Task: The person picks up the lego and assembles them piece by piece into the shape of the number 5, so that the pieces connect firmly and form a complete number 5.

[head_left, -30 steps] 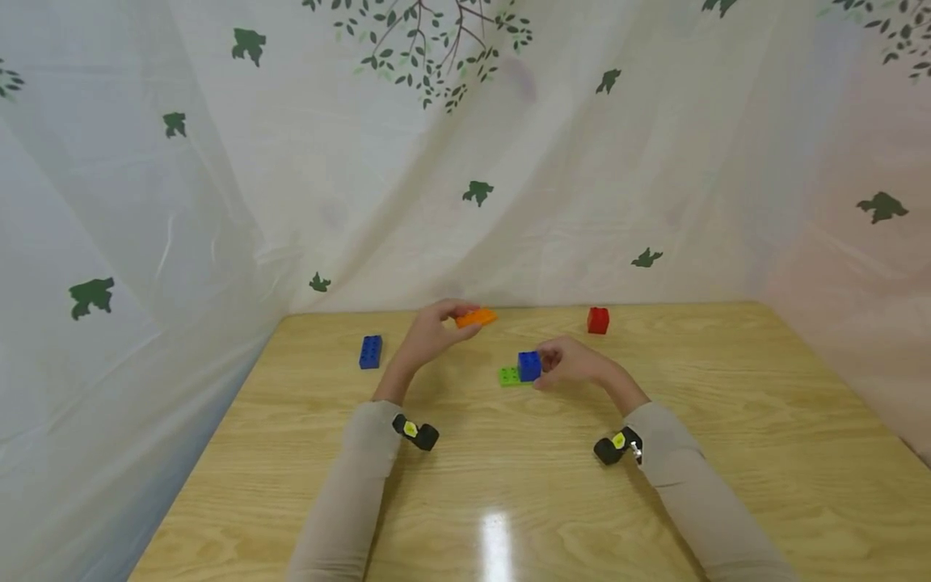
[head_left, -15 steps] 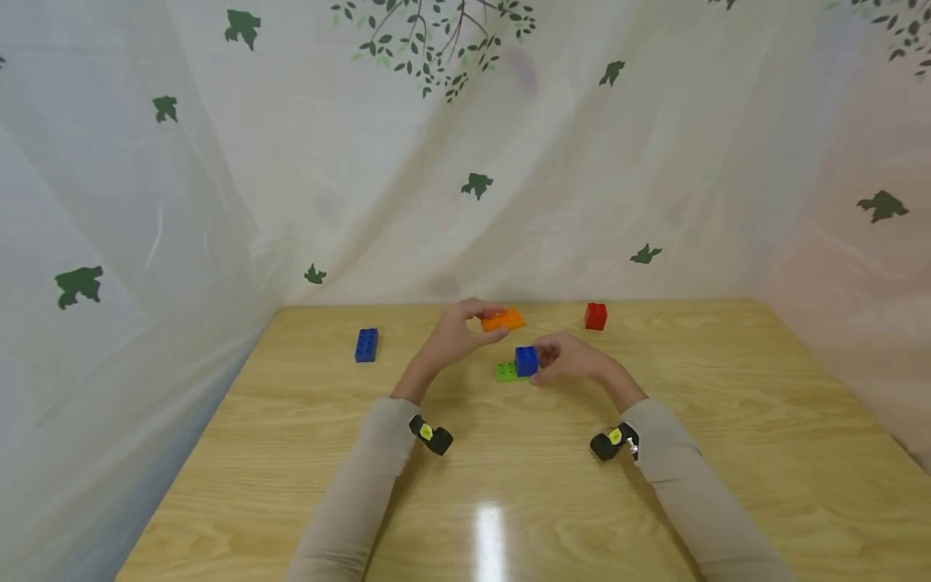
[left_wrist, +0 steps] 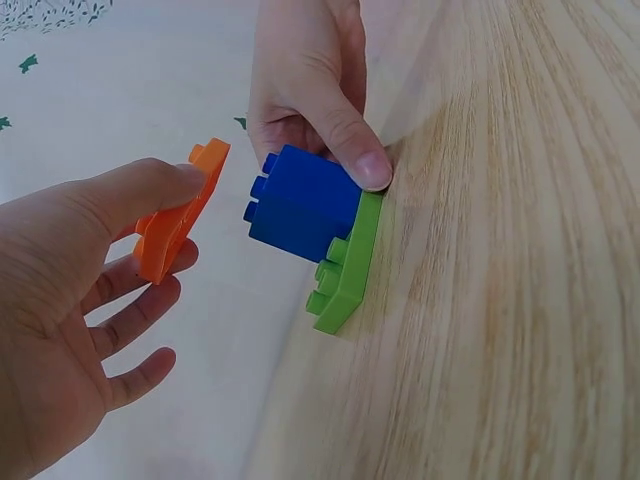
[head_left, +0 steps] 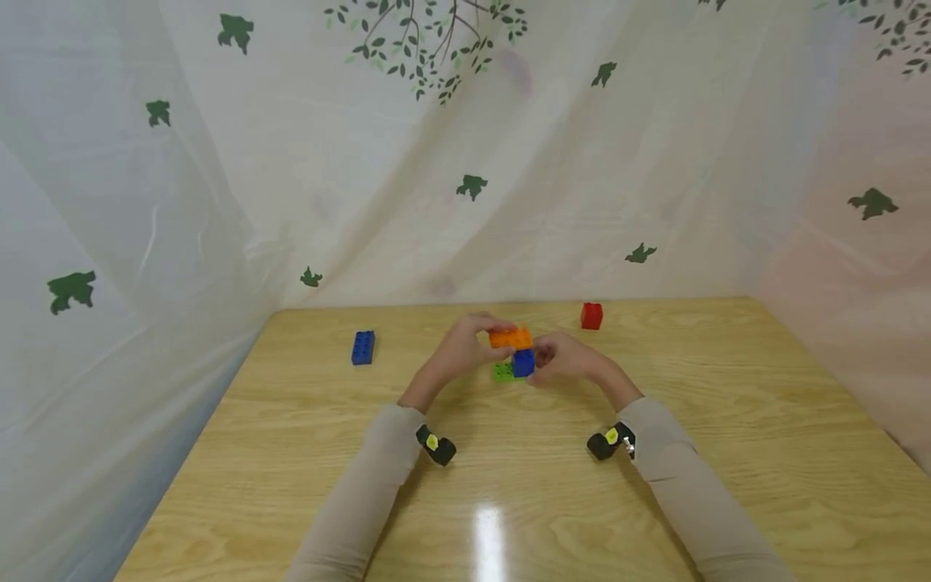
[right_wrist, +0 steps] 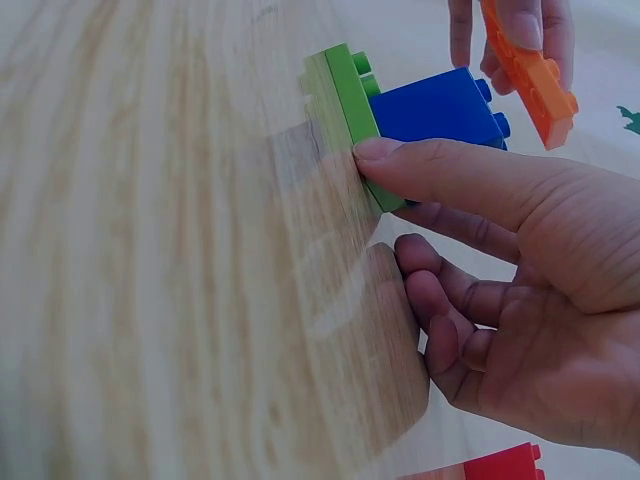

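In the head view my left hand [head_left: 460,352] pinches a flat orange toy building brick [head_left: 515,337] between thumb and fingers. A gap shows in the left wrist view between this orange brick [left_wrist: 185,225] and the studs of a blue brick [left_wrist: 305,205]. That blue brick sits on one end of a thin green brick [left_wrist: 350,270], whose bare studs show at the other end. My right hand [head_left: 571,358] holds the green brick at its right end, thumb on its side in the right wrist view. The green brick [right_wrist: 345,110] lies flat on the table.
Another blue brick [head_left: 363,347] lies to the left on the wooden table [head_left: 465,501]. A red brick [head_left: 592,316] stands near the back edge, right of the hands. Behind the table hangs a pale curtain [head_left: 393,234] with green leaf prints.
My left hand has carried the orange brick rightward and toward me, from the table's back to over the blue brick. The right hand stays at the green brick.
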Demonstrator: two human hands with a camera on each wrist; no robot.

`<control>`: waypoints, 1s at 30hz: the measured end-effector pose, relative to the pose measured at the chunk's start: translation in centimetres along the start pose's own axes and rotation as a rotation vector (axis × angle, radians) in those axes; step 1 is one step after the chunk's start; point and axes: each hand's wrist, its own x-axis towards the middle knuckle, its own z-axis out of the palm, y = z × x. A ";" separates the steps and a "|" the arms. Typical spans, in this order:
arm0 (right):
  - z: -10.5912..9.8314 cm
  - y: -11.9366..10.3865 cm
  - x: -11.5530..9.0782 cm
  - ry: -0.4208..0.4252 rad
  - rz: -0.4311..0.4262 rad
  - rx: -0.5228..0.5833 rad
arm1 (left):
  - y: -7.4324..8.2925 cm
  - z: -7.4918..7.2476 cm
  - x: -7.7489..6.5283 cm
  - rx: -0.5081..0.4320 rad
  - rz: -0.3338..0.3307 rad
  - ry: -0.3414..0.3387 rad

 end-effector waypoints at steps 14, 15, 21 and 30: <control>0.1 0.1 -0.1 -0.003 0.001 0.022 | 0.3 0.4 -0.3 0.047 -0.010 -0.015; 0.1 0.1 -0.1 -0.002 0.002 0.024 | 0.4 0.4 -0.3 0.046 -0.010 -0.018; 0.1 0.3 0.0 -0.007 -0.012 0.033 | 0.3 0.5 -0.4 0.035 -0.021 -0.034; 0.0 0.2 -0.1 -0.009 -0.041 0.056 | 0.2 1.0 -0.3 0.058 -0.042 -0.068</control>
